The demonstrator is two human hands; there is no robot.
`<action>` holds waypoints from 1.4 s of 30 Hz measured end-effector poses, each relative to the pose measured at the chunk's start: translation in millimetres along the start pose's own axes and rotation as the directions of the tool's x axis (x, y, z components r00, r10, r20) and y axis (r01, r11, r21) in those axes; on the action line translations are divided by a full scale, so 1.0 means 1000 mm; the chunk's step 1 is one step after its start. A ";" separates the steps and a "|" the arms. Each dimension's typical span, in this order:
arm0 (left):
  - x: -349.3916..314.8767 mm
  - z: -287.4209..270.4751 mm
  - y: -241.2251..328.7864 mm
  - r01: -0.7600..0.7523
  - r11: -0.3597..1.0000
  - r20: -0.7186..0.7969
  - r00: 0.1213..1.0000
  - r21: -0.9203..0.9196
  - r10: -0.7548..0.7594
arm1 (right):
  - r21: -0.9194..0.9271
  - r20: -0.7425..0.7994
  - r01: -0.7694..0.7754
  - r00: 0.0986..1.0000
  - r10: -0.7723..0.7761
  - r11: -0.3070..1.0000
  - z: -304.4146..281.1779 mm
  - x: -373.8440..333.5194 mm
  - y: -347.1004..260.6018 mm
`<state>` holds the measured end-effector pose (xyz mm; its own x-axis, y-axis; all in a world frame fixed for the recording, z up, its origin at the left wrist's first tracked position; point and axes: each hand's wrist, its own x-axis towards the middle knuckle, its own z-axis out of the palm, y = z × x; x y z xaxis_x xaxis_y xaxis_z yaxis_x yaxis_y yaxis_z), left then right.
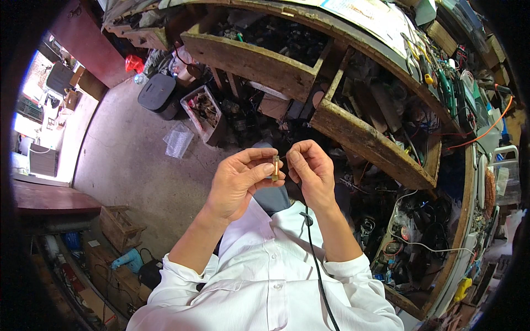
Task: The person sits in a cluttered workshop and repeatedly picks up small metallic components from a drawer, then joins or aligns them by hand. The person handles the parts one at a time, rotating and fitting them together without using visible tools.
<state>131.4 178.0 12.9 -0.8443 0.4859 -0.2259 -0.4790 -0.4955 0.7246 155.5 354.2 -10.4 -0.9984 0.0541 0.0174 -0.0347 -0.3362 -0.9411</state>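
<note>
A small brass-coloured piece [275, 168], narrow and roughly rectangular with a pale strip along it, stands upright between the thumb and fingers of my left hand [237, 179]. I cannot tell its exact kind. Close beside it on the right, my right hand [311, 168] is closed in a pinch, thumb against forefinger. A thin dark bit shows at those fingertips, too small to name. Both hands are raised in front of my white shirt. A black cord [311, 243] with a small slider hangs below my right hand and runs down the shirt; its upper end is hidden.
Wooden drawers [375, 143] full of parts stand pulled out from the bench ahead and to the right. A dark bin [157, 94] and a box of scraps [212, 129] sit on the floor. Clear plastic wrap [178, 140] lies nearby. Left stands a wooden stool [120, 227].
</note>
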 end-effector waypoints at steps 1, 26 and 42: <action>0.000 -0.001 0.000 -0.006 1.000 -0.004 1.000 0.005 0.006 | 0.006 -0.003 -0.002 1.000 0.002 1.000 0.000 0.000 -0.001; 0.003 -0.001 -0.011 -0.114 0.967 -0.042 0.991 0.227 0.127 | -0.225 0.015 -0.007 1.000 0.011 0.974 0.001 -0.006 -0.009; 0.001 0.005 -0.010 -0.182 0.892 -0.068 0.971 0.413 0.230 | 0.097 0.064 -0.042 0.997 0.035 0.994 -0.009 -0.004 -0.004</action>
<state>137.0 186.8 8.8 -0.9463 0.3084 -0.0970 -0.1740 -0.2331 0.9568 160.0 363.5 -9.9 -0.9998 -0.0179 0.0055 0.0027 -0.4275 -0.9040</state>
